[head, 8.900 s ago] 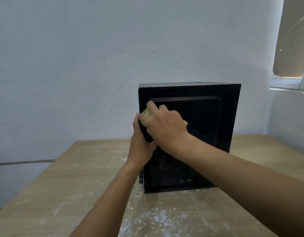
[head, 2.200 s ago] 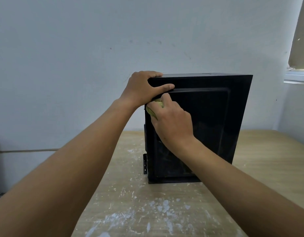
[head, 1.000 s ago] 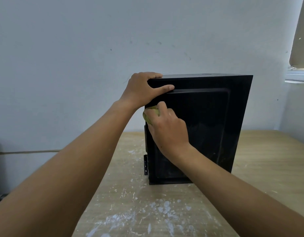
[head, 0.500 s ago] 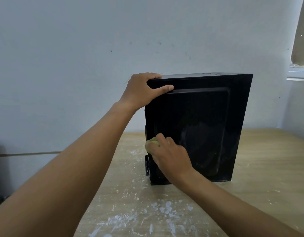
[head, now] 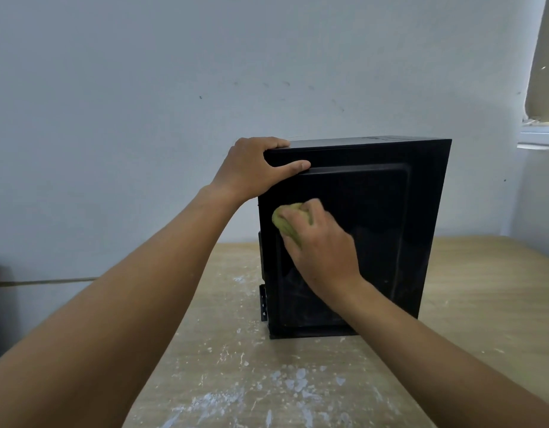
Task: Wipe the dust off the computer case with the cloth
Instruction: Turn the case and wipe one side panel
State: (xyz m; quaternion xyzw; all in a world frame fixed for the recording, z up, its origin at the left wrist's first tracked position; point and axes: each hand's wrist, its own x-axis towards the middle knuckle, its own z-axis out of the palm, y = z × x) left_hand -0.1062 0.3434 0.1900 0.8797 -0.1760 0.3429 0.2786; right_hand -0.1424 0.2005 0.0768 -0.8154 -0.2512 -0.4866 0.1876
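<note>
The left hand [head: 251, 171] grips the stiff black metal computer case [head: 375, 236] by its top corner (probably heavy), and the right hand [head: 322, 245] clenches the soft yellow-green cloth [head: 285, 222].

wooden table [head: 470, 307], black computer case [head: 421, 211] upright, white flecks [head: 297, 378]

Left hand [head: 254, 168] high, right hand [head: 324, 245] lower

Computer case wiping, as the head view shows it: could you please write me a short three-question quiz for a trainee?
1. True or false: the left hand grips the top corner of the computer case.
2. The right hand presses the cloth against the case's: A) top, B) broad side panel, C) underside?
3. What colour is the cloth?
Key: 1 true; 2 B; 3 yellow-green.
</note>
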